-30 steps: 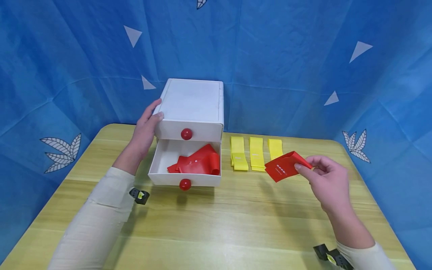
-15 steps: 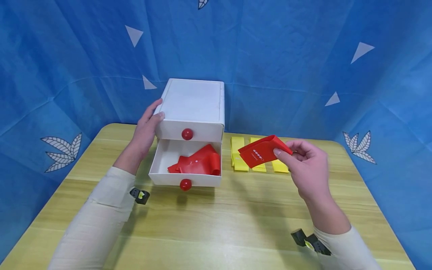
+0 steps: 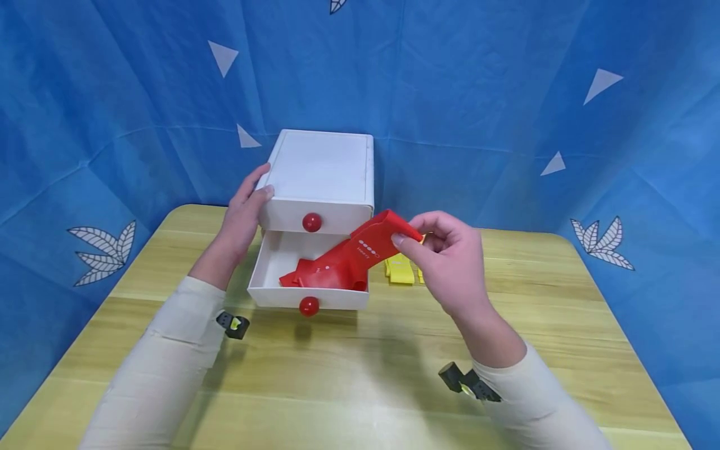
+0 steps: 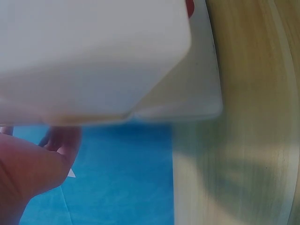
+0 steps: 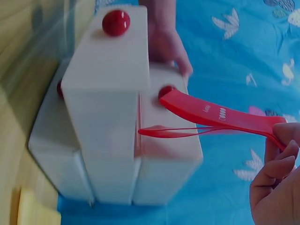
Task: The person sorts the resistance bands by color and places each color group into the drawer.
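My right hand (image 3: 450, 259) pinches the end of a folded red resistance band (image 3: 374, 240) printed with white dots. In the head view, the band's far end overlaps the pulled-out drawer (image 3: 267, 262). The right wrist view shows the band (image 5: 225, 112) as a flattened loop beside the drawer's side wall. More red resistance bands (image 3: 320, 275) lie inside that drawer. My left hand (image 3: 239, 219) rests against the left side of the white drawer cabinet (image 3: 323, 165), its thumb at the front top edge; part of its fingers is hidden in the left wrist view.
Yellow resistance bands (image 3: 400, 269) lie right of the cabinet, partly hidden behind my right hand. Red round knobs (image 3: 312, 222) stick out from the drawer fronts. A blue patterned cloth (image 3: 478, 94) hangs behind the wooden table (image 3: 360, 375).
My right hand has carried the red band leftward, from over the yellow bands to the open drawer's right edge. The left hand and cabinet have stayed put.
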`<control>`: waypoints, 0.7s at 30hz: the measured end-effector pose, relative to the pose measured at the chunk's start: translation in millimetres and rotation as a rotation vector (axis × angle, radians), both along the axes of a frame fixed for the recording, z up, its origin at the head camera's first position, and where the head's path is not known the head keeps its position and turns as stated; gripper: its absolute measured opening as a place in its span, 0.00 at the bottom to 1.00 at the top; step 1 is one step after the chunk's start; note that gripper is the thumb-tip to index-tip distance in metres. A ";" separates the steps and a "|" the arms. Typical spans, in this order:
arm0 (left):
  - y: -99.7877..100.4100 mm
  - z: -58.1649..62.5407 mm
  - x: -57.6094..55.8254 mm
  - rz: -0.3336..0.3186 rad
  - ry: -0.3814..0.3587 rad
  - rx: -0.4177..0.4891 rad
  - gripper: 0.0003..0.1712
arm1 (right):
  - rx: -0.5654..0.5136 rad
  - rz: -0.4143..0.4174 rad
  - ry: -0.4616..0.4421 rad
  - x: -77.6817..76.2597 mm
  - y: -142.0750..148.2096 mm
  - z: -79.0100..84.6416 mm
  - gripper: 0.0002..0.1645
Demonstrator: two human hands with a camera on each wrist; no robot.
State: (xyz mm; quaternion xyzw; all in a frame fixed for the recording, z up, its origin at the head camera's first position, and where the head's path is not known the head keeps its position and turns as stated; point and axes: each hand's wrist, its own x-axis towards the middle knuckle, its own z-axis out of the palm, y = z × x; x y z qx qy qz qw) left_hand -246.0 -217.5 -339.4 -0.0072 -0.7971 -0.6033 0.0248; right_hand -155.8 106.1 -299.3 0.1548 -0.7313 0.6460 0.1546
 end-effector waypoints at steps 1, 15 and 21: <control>-0.2 0.1 -0.1 -0.001 -0.002 0.000 0.35 | 0.008 0.014 -0.006 -0.5 -6.8 -0.6 0.05; 0.5 0.8 2.5 0.000 -0.006 -0.011 0.37 | 0.102 0.176 -0.058 -5.1 -98.7 -32.4 0.06; -0.1 0.1 2.0 0.003 -0.006 -0.013 0.37 | 0.145 0.205 -0.120 -5.7 -111.5 -40.7 0.06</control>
